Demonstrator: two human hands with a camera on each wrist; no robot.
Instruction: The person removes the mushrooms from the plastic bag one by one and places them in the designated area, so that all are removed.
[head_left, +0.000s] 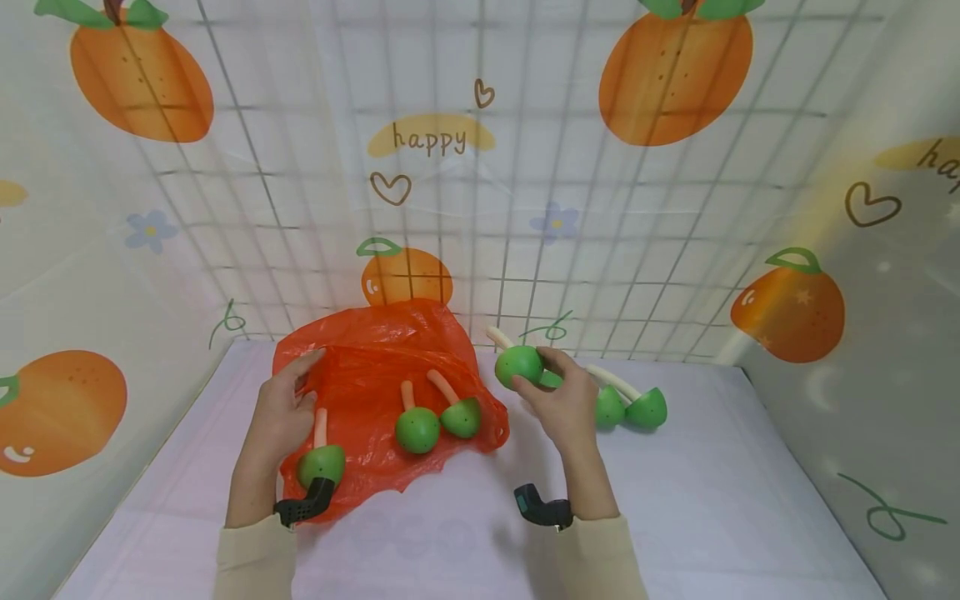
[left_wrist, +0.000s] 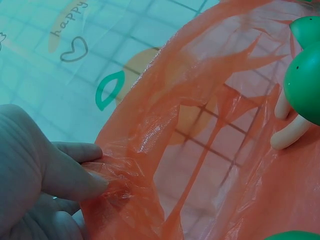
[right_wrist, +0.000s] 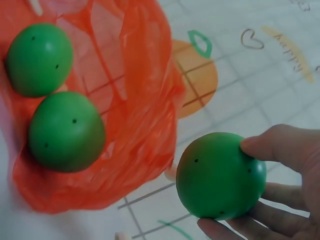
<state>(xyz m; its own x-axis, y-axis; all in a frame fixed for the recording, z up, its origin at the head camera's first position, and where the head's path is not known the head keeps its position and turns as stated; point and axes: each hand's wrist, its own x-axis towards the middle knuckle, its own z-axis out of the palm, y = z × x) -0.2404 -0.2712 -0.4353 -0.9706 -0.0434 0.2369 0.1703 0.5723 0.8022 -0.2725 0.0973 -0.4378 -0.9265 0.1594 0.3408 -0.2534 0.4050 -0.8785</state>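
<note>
My left hand (head_left: 276, 421) pinches the edge of a red plastic bag (head_left: 367, 475), thumb against fingers in the left wrist view (left_wrist: 97, 182). Over the bag's surface lie toy mushrooms with dotted green caps and pale stems: one mushroom (head_left: 321, 467) by my left wrist, another (head_left: 417, 430) in the middle, a third (head_left: 461, 417) to its right. My right hand (head_left: 566, 404) grips a similar mushroom (head_left: 516, 367) by its green cap, just right of the bag. The right wrist view shows thumb and fingers around that cap (right_wrist: 220, 175); its stem is mostly hidden there.
Beyond my right hand more green mushrooms rest on the white table (head_left: 705, 500), among them one mushroom (head_left: 648, 408) at the outer right; my hand partly hides others. A wire grid behind a printed curtain (head_left: 480, 217) closes off the back, with printed curtains at both sides.
</note>
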